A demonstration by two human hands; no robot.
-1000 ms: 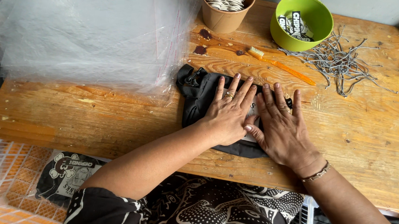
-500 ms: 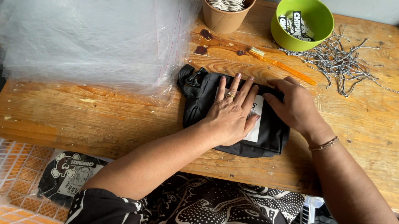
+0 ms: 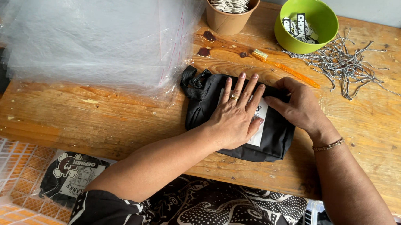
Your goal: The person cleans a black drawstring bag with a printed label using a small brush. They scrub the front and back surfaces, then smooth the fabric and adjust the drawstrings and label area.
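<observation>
Black woven fabric, soft and slightly creased, makes up the small pouch bag [image 3: 273, 135] lying flat near the middle of the worn wooden table [image 3: 93, 115], with a buckled strap bunched at its left end and a white card showing on its face. On it the left hand [image 3: 235, 114] lies palm down, fingers spread and straight, pressing the fabric and partly covering the card; a ring sits on one finger. At the bag's upper right edge the right hand [image 3: 300, 107] curls, fingers bent and pinching the fabric there, a thin bracelet at the wrist. A glossy stack of clear plastic bags [image 3: 89, 31] covers the table's left part. Behind the bag lie an orange toothbrush [image 3: 286, 67], a round brown paper cup [image 3: 231, 10] of pale tags, a smooth green bowl [image 3: 306, 22] of printed labels, and a tangle of speckled cords [image 3: 347, 61].
</observation>
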